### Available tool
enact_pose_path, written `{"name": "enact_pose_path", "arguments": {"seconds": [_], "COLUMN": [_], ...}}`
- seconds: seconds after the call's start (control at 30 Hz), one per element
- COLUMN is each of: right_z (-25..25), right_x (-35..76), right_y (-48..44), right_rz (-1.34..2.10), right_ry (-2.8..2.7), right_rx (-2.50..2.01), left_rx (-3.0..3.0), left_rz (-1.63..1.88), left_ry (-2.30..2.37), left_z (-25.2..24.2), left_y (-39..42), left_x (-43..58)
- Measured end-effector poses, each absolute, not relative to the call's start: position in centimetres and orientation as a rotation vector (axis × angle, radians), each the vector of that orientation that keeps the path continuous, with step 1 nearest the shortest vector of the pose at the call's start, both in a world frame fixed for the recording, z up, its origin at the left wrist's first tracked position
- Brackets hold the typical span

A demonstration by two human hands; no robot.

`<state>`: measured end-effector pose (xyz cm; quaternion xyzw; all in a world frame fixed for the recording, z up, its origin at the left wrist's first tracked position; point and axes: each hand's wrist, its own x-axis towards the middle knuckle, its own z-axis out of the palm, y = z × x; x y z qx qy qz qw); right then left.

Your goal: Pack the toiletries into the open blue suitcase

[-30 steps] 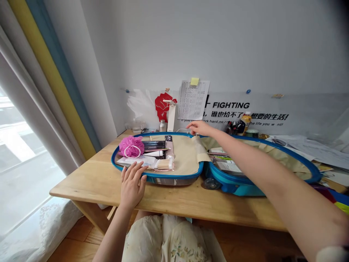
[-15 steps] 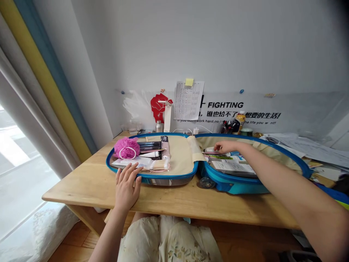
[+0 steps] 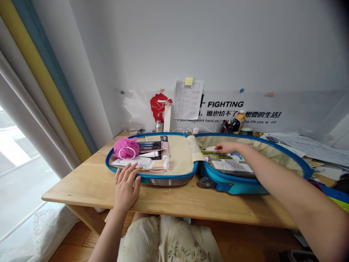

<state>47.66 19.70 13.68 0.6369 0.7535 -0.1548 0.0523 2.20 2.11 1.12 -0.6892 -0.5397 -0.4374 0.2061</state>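
Note:
A blue suitcase [image 3: 174,177] lies open on the wooden table, its two halves side by side. My left hand [image 3: 127,185] rests at the left half's front rim, fingers spread and holding nothing. Close to it are a pink bath puff [image 3: 125,147], a white packet [image 3: 133,162], a pack of cotton swabs [image 3: 159,165] and a white tube [image 3: 149,154]. My right hand [image 3: 227,147] reaches into the right half. Its fingers are closed at a slim green item [image 3: 209,152], whose kind I cannot make out. Nearer me lies a white-and-grey box [image 3: 231,167].
Behind the suitcase stand a metallic bottle [image 3: 158,126], a yellow-labelled bottle [image 3: 241,119], pens [image 3: 226,126] and a green-lidded jar [image 3: 247,131]. Papers [image 3: 302,145] cover the table's right end. A curtain [image 3: 49,83] hangs at the left.
A slim green item now shows beneath my right fingertips, where a dark, thin edge was before. My right hand has shifted very slightly. My left hand stays in place.

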Motion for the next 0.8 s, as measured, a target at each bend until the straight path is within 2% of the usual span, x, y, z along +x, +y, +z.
{"name": "enact_pose_path", "arguments": {"seconds": [0.17,0.37,0.57,0.8], "right_z": [15.5,17.8,18.7,16.1], "right_x": [48.7,46.4,36.1,24.3], "right_y": [18.7,17.7,17.6,19.5], "right_rz": [-0.628,-0.618,-0.587,-0.409], "right_ry": [2.319,2.546,2.81,2.897], "right_rx": [2.086,2.281,1.876,1.544], "left_rx": [-1.93,-1.921,-1.91,-1.92], "left_rz": [-1.223,-1.21,-1.203,-1.193], "left_ry": [-1.531,-1.522,-1.51,-1.563], "left_z": [1.1,1.2,1.2,1.1], "left_y": [2.0,1.9,2.0,1.6], "left_x": [2.2,2.4,2.4,2.5]}}
